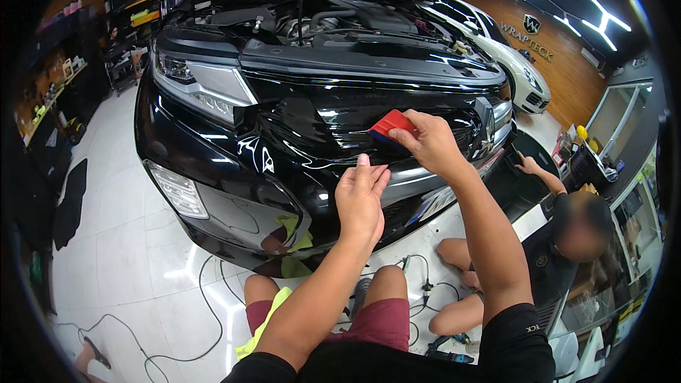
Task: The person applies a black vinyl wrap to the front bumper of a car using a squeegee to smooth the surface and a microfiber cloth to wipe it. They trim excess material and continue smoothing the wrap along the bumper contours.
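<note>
My right hand grips a red squeegee with a dark edge, held against the glossy black film across the front of a black car. Lower and to the left is my left hand, with thumb up and fingers partly bent and apart. It is close to the film's lower part, and I cannot tell whether it touches. Folds and bright reflections run through the film near the headlight. Just below the squeegee, a silver trim bar crosses the bumper.
A co-worker crouches at my right, one hand on a dark panel. Cables and a power tool lie on the floor. A yellow-green cloth hangs by my left thigh. Behind stands a white car; the hood is raised.
</note>
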